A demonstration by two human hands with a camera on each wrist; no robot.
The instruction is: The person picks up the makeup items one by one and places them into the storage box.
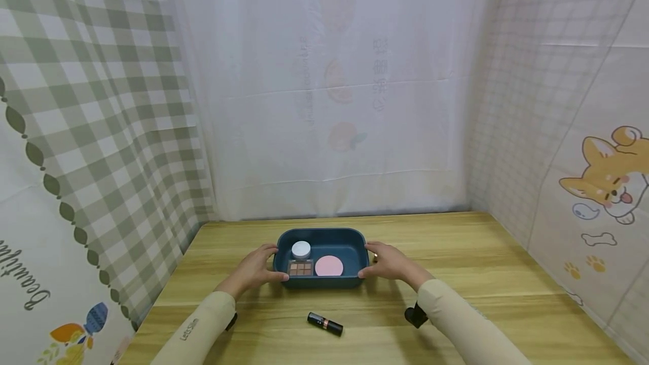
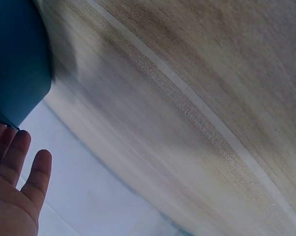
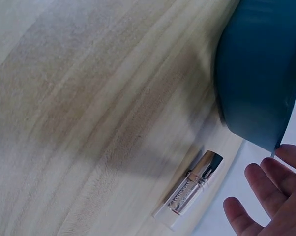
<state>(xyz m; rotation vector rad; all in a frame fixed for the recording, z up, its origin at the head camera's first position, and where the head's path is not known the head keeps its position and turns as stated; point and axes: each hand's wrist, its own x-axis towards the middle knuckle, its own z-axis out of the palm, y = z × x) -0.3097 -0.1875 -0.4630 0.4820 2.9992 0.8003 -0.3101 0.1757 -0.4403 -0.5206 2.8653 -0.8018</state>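
A dark teal rectangular box (image 1: 324,283) sits on the table between both hands. Inside it lie a white round jar (image 1: 301,249), a palette of brown shades (image 1: 301,268) and a pink round disc (image 1: 329,266). My left hand (image 1: 253,269) grips the box's left end, thumb at the near corner. The opposite end is held by my right hand (image 1: 390,263), its thumb also at the near corner. Fingertips touch the rim in both wrist views. A clear tube with a shiny cap (image 3: 190,187), perhaps lip gloss, lies beside the box under the right hand.
A black lipstick tube (image 1: 325,324) lies on the wooden table (image 1: 284,334) nearer the person. White cloth (image 1: 334,185) hangs behind the table, a green checked curtain (image 1: 111,100) on the left and a dog-print cloth (image 1: 568,230) on the right.
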